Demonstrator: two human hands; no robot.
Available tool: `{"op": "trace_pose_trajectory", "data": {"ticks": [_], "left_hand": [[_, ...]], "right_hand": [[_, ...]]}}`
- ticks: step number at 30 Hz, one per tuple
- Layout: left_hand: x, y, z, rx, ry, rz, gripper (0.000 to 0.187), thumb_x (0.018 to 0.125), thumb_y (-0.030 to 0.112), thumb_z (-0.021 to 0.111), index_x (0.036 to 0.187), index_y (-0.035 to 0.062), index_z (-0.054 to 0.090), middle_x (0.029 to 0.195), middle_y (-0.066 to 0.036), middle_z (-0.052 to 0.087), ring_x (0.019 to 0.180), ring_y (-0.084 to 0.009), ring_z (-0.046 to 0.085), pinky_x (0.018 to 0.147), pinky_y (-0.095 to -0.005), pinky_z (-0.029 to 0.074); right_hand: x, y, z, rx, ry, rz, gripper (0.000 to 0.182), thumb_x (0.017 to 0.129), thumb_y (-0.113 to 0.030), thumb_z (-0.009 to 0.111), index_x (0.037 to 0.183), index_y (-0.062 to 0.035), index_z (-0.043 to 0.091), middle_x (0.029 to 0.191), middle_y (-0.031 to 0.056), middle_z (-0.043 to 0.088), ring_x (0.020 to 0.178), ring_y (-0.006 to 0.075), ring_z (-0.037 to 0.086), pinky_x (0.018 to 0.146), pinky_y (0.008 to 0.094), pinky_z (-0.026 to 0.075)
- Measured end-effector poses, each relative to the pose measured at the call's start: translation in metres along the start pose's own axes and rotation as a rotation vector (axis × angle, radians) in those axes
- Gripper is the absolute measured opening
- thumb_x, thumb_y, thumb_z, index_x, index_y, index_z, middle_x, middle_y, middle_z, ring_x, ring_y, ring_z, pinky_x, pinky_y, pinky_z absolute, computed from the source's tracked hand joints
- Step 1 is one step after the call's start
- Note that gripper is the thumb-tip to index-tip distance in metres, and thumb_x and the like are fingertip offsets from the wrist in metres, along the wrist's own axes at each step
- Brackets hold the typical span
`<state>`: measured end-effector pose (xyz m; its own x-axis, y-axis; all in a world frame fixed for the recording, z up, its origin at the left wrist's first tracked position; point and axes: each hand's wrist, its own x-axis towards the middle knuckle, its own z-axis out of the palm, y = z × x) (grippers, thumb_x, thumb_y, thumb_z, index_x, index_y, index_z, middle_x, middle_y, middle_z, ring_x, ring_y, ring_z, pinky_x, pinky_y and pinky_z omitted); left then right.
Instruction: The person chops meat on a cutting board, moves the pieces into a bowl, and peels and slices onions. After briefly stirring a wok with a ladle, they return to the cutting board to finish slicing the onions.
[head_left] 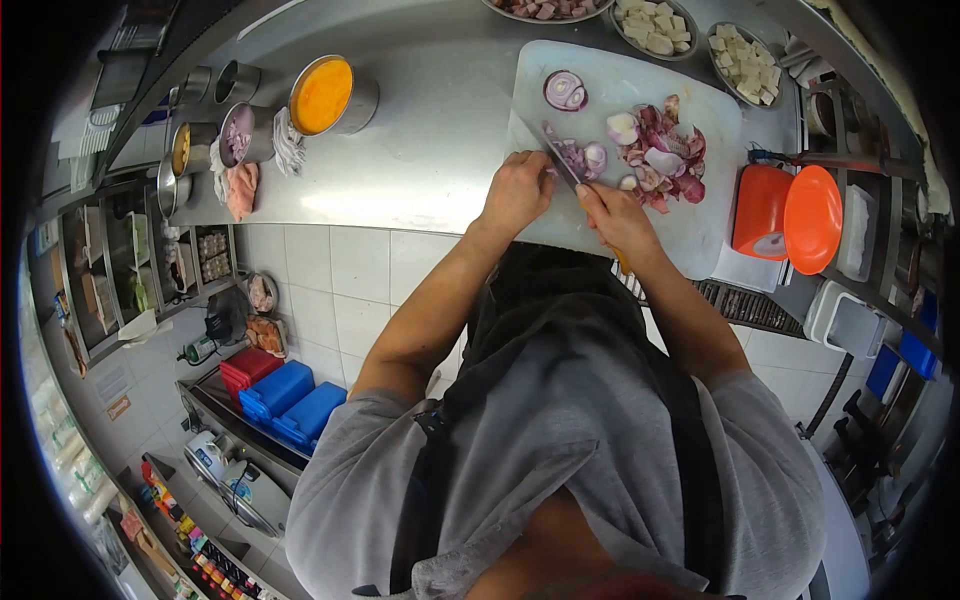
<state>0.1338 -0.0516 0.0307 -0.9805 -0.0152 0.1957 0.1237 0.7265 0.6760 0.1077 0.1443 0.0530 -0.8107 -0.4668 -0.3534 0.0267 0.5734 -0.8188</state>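
Note:
A white cutting board (590, 85) lies on the steel counter. My right hand (617, 222) is closed round the orange handle of a knife (560, 160), whose blade points away and to the left over the board. My left hand (520, 193) is at the board's left edge beside the blade, its fingers curled; whatever may be under them is hidden. Chopped onion (568, 153) and a cut onion piece (595, 158) lie right of the blade. Farther back is a sliced red onion (565, 91). Onion skins (663, 150) are heaped on the board's right part.
Bowls of white cubes (652, 27) (744, 66) and a bowl of pinkish pieces (548, 8) stand behind the board. Orange containers (765, 210) are at its right. A pot of orange liquid (325, 95) and smaller pots (240, 135) stand at the left.

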Motion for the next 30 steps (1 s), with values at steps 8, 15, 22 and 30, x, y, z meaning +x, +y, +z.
{"op": "trace_pose_trajectory", "data": {"ticks": [8,15,22,30], "left_hand": [[0.056,0.048,0.024,0.354,-0.246,0.37,0.016,0.074,0.01,0.066,0.089,0.0055,0.067,0.091,-0.015,0.066,0.087,-0.0338,0.064,0.079,-0.0425,0.054],[0.058,0.038,0.017,0.017,-0.113,0.136,0.017,0.082,0.017,0.069,0.094,0.0041,0.067,0.084,-0.015,0.07,0.079,-0.0336,0.068,0.073,-0.0437,0.055],[-0.013,0.008,0.007,-0.18,-0.017,-0.342,0.035,0.082,0.021,0.077,0.11,0.0038,0.066,0.089,-0.015,0.071,0.079,-0.0291,0.069,0.073,-0.0369,0.055],[-0.031,-0.003,-0.014,0.023,0.039,-0.079,0.026,0.079,0.009,0.072,0.103,0.0018,0.065,0.097,-0.016,0.067,0.091,-0.0344,0.064,0.081,-0.042,0.053]], "right_hand": [[-0.02,0.004,0.011,-0.069,-0.076,-0.193,0.039,0.098,-0.034,0.053,0.093,0.0019,0.067,0.085,0.026,0.066,0.08,0.0465,0.063,0.075,0.0514,0.049],[-0.021,0.027,0.002,-0.08,0.059,-0.284,0.038,0.099,-0.033,0.052,0.095,0.0016,0.068,0.082,0.0262,0.066,0.073,0.0428,0.065,0.07,0.0499,0.05],[-0.02,0.012,-0.016,0.12,-0.094,0.119,0.043,0.102,-0.038,0.048,0.089,-0.0002,0.064,0.061,0.0063,0.054,0.045,0.0148,0.052,0.046,0.0329,0.043],[-0.033,-0.016,-0.012,0.097,-0.176,0.151,0.04,0.101,-0.036,0.05,0.093,-0.0003,0.065,0.063,0.0131,0.059,0.052,0.0265,0.06,0.054,0.0405,0.047]]}}
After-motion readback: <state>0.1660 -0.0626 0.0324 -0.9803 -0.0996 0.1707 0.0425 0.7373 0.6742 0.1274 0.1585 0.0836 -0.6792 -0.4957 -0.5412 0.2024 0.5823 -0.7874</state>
